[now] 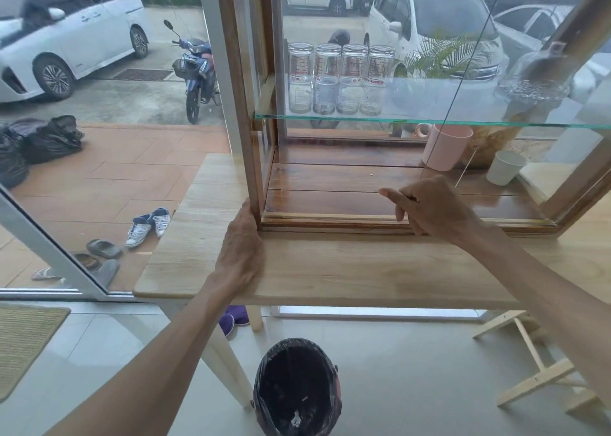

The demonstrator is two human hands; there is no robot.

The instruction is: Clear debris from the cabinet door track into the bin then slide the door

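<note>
My left hand (pixel 243 244) lies flat, bracing the cabinet frame (pixel 246 138), my right hand (pixel 429 205) grips the glass door (pixel 529 55) edge above the track (pixel 330 219); sliding seems next, needing steady sideways pull.

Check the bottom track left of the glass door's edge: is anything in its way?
Nothing visible blocks it. The wooden bottom track looks bare from the right hand, at the frameless glass sliding door, to the cabinet's wooden corner post, where the left hand rests. Fine grit would be too small to see.
</note>
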